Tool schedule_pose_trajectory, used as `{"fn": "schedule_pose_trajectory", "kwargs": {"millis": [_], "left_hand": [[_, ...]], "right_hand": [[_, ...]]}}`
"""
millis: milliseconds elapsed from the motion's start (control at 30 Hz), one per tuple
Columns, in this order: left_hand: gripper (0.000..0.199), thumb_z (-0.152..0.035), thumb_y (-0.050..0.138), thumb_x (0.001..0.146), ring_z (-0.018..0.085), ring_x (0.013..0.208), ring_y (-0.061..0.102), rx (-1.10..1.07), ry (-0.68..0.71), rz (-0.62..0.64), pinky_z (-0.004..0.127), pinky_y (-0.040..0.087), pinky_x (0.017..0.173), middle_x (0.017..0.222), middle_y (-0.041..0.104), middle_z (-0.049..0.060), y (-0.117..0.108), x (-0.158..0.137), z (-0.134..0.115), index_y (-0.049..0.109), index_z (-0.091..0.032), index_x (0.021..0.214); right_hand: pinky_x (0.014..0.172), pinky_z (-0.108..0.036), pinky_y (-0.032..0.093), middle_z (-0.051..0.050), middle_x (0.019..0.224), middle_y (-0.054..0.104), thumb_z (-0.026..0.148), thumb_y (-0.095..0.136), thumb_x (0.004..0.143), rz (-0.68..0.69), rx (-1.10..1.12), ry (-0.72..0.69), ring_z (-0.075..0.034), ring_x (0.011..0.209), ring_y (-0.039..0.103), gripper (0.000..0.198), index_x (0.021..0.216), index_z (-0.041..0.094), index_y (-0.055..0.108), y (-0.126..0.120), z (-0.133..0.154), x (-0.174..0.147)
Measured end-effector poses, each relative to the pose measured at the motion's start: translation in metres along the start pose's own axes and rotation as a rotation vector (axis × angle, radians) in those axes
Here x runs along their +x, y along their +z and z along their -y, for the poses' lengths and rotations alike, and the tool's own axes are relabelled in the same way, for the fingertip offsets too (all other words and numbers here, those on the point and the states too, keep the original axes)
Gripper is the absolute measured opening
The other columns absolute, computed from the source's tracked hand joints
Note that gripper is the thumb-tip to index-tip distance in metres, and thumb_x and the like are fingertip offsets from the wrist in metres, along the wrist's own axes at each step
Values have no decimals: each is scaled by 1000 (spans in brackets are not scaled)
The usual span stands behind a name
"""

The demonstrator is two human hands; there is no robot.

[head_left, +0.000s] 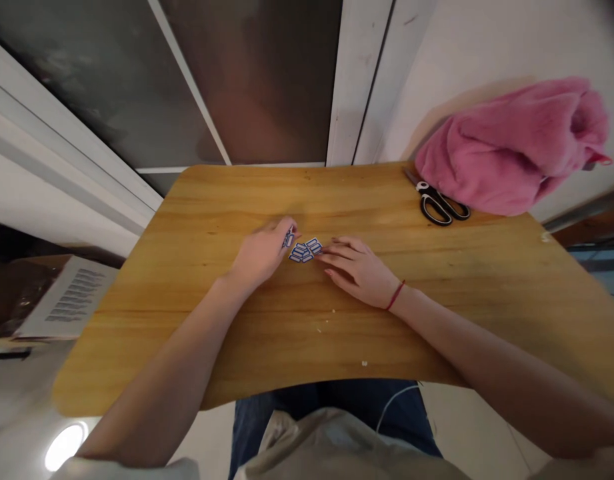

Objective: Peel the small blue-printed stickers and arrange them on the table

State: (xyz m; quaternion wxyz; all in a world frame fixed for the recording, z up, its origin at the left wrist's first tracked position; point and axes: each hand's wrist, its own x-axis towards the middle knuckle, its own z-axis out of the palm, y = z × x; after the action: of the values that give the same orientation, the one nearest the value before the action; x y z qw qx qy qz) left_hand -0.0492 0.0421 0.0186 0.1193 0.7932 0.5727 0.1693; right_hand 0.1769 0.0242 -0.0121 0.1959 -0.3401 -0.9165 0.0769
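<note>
A small overlapping pile of blue-and-white paper pieces (pixel 303 250), like little cards or labels, lies flat in the middle of the wooden table. Just left of it, my left hand (pixel 267 250) is closed on more of these pieces, held between thumb and fingers with their printed edges showing. My right hand (pixel 354 267), with a red string round its wrist, rests palm down on the other side. Its fingers are stretched and slightly apart, the fingertips at the right edge of the pile. Whether they press on a piece is too small to tell.
Black-handled scissors (pixel 439 202) lie at the back right, against a pink plush bag (pixel 517 147). Tiny white scraps (pixel 365 363) dot the wooden table (pixel 187 300) near its front edge. A cardboard box (pixel 67 293) stands lower, off the left side.
</note>
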Motion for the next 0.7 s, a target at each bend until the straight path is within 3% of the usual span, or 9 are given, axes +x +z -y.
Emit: {"fn": "schedule_pose_trajectory", "kwargs": {"millis": [100,200,400,700], "left_hand": [[37,-45,41,88,26,90,60,89,-2,123,36,45,75,104,64,11,4,0,4,49,-20,113],[45,-49,47,85,27,95,60,109,-26,155,36,45,78,107,63,12,7,0,8,45,-18,118],[37,-32,36,91,27,100,59,229,-39,143,38,43,85,112,61,17,1,-3,8,43,-13,122],[44,-43,34,91,29,101,58,352,-28,115,41,42,86,112,61,17,9,-4,-2,44,-13,122]], "right_hand": [[97,-45,34,-12,123,52,31,38,92,25,-124,13,-27,115,39,41,130,22,51,3,5,3],[96,-45,31,-12,122,48,27,36,91,44,-198,31,-27,111,38,43,132,25,49,6,11,5],[98,-45,28,-14,108,52,29,36,91,44,-255,50,-27,101,40,45,133,18,48,9,23,8],[92,-44,32,-16,107,53,29,37,89,25,-281,133,-28,98,40,49,134,10,45,17,37,10]]}}
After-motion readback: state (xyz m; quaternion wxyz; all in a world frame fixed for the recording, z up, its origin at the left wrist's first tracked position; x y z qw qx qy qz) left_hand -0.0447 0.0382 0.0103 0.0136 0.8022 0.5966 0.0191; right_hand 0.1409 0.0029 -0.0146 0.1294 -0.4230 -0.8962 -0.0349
